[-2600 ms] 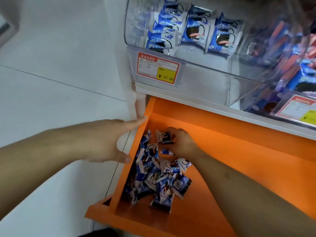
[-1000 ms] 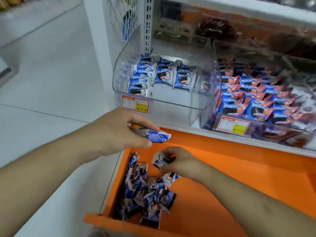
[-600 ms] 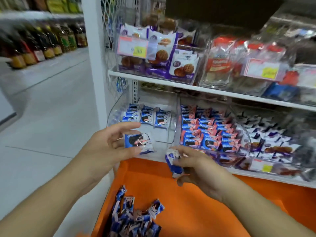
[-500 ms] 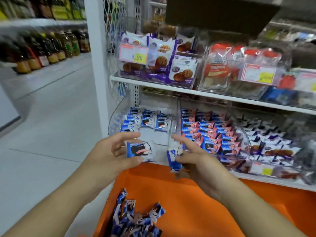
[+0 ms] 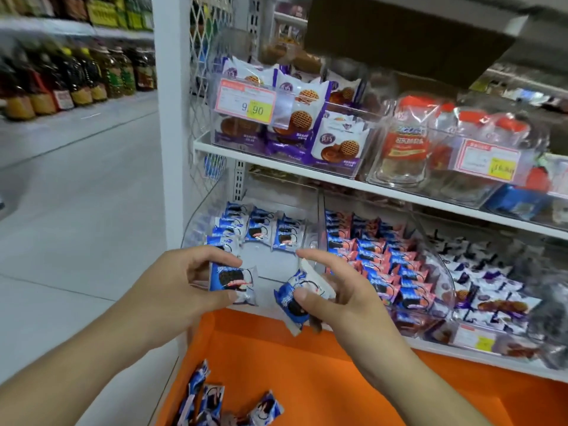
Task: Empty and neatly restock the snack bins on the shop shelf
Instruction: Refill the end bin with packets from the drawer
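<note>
Both hands are raised in front of the clear snack bin (image 5: 215,222) at the left end of the lower shelf (image 5: 461,342). The left hand (image 5: 172,290) pinches a blue cookie packet (image 5: 232,279) between thumb and fingers, its printed face turned toward the camera and held about level. The right hand (image 5: 335,290) grips a second blue packet (image 5: 293,298), tilted with one end pointing down — thumb pressed on its front, index finger stretched forward above it. The two packets are near each other but apart. Inside the bin a few rows of matching blue packets (image 5: 261,230) lie toward the back, with its front floor bare. Just to the right, a neighbouring bin (image 5: 430,241) is packed with blue-and-pink packets (image 5: 378,256). Below the hands sits an orange tray (image 5: 322,379), and a loose heap of blue packets (image 5: 212,404) lies in its near left corner
</note>
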